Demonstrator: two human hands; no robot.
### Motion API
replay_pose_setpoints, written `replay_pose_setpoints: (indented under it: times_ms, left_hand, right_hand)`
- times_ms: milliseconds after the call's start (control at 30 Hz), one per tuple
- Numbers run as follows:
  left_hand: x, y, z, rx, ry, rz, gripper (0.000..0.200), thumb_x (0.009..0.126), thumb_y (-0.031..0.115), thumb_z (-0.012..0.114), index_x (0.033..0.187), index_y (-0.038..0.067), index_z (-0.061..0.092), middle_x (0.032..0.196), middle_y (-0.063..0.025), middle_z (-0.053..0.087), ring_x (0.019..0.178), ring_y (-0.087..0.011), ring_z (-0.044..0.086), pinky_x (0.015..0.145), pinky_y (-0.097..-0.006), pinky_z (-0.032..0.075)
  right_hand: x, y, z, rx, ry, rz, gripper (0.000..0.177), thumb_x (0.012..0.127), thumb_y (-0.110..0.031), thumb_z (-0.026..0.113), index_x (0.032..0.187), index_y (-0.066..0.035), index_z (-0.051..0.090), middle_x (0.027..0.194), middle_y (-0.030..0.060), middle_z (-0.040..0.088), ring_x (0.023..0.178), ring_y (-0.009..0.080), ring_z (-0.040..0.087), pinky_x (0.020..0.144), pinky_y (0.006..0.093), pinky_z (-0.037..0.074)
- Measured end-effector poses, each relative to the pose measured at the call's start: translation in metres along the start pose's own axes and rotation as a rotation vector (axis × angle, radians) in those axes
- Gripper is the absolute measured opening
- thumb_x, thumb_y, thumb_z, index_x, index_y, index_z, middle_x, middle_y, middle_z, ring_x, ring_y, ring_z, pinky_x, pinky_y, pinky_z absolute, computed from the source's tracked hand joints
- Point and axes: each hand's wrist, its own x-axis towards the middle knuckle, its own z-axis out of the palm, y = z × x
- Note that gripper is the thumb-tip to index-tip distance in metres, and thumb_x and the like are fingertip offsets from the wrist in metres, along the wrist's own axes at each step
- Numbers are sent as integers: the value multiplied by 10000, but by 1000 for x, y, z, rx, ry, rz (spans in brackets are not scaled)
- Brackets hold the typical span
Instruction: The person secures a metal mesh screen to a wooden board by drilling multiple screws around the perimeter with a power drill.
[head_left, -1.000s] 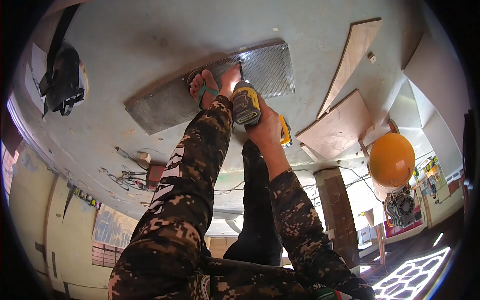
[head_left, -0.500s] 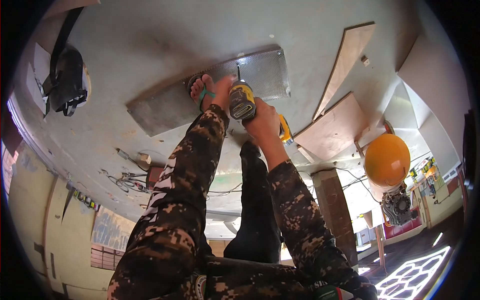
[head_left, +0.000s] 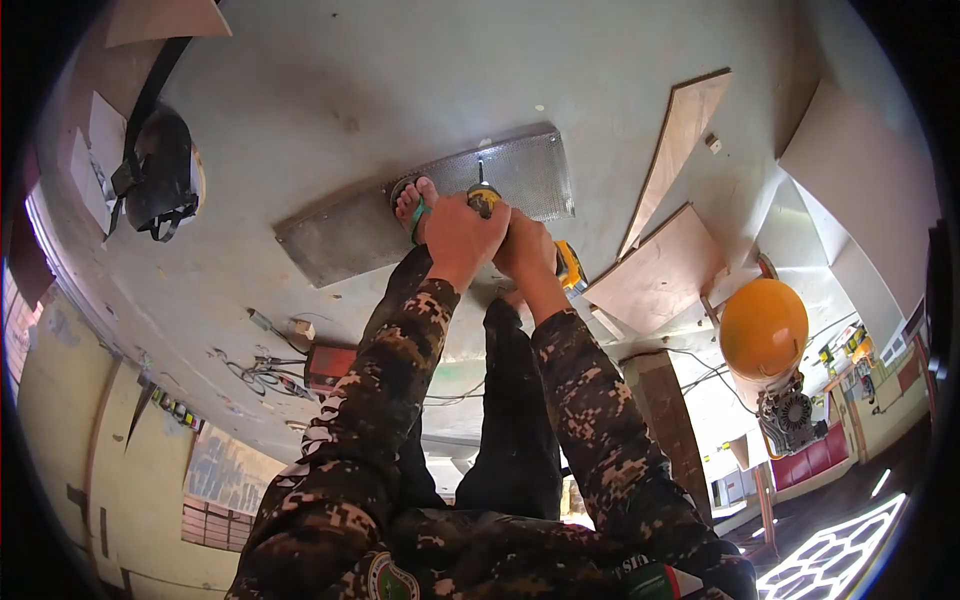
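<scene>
My right hand point(head_left: 527, 250) is wrapped round the handle of a yellow and black cordless drill point(head_left: 484, 197), its yellow battery showing to the right of the wrist. Over the rear of the drill body my left hand point(head_left: 468, 238) is closed, right beside the right hand, hiding much of the tool. The drill's bit points away from me, its tip over a perforated metal sheet point(head_left: 345, 235) on the floor. A foot in a green-strapped flip-flop point(head_left: 418, 215) rests on the sheet, left of the drill.
Plywood pieces point(head_left: 660, 265) lie to the right, close to an orange rounded tank point(head_left: 764, 328) on a machine. A black welding mask point(head_left: 160, 175) sits at the left. Behind my left arm are a red box point(head_left: 328, 367) and coiled cables point(head_left: 262, 372).
My left hand has come back from beside the drill bit onto the rear of the drill body. The right hand still grips the handle.
</scene>
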Motion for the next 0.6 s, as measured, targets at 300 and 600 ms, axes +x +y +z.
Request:
replay_pose_setpoints:
  times_ms: [300,600]
  left_hand:
    - [-3,-4,6,-95,25,27,454,770,424,692,788,-29,672,843,-218,662,839,-390,651,768,-473,530]
    - [-6,-13,19,-146,117,91,420,758,394,704,761,-23,654,807,-212,650,812,-395,644,742,-476,527]
  right_hand:
    - [-1,2,-5,-54,-36,-5,344,836,-312,734,1069,-92,609,1035,197,718,1022,372,694,872,463,555]
    - [0,4,-6,-102,-21,-16,287,832,-237,713,1080,-117,634,1020,178,726,1006,367,694,843,460,558]
